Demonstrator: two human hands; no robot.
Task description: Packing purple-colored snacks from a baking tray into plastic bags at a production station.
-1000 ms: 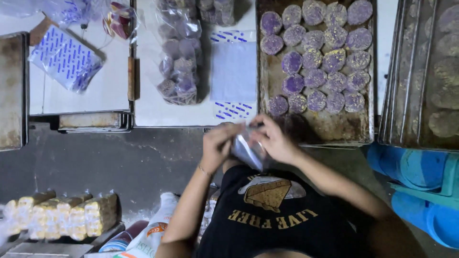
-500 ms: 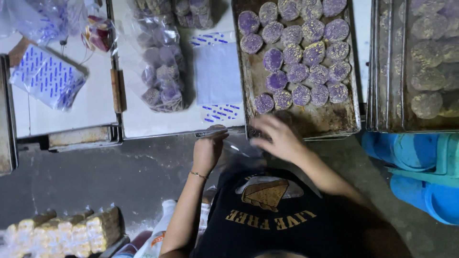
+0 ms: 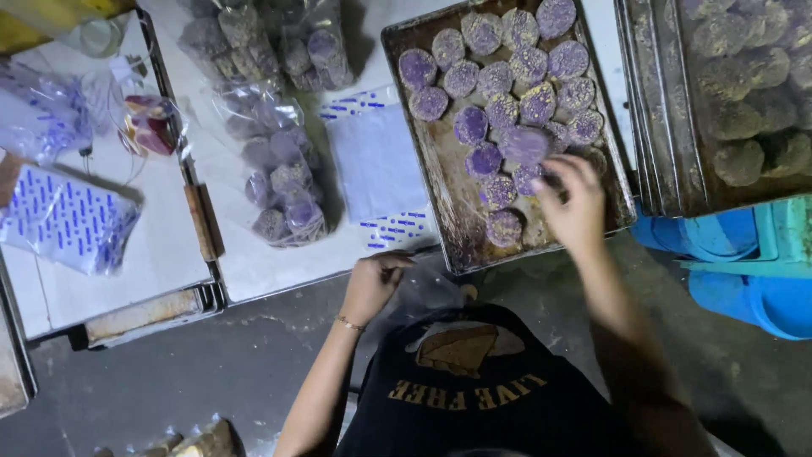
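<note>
A worn metal baking tray (image 3: 440, 182) holds several round purple cookies (image 3: 507, 80). My right hand (image 3: 577, 207) reaches over its near end, and the fingertips pinch one blurred purple cookie (image 3: 524, 144) just above the others. My left hand (image 3: 376, 283) stays low by the table's front edge, closed on a small clear plastic bag (image 3: 431, 292) that hangs in front of my black shirt.
Clear bags filled with purple cookies (image 3: 279, 190) lie left of the tray, beside a stack of flat blue-printed bags (image 3: 376, 165). More printed bags (image 3: 63, 222) lie far left. A second tray of brownish cookies (image 3: 744, 101) sits at right above blue plastic bins (image 3: 744, 283).
Both hands were together on the clear bag at my chest. My right hand has since gone forward onto the tray and taken a purple cookie, while the left keeps the bag.
</note>
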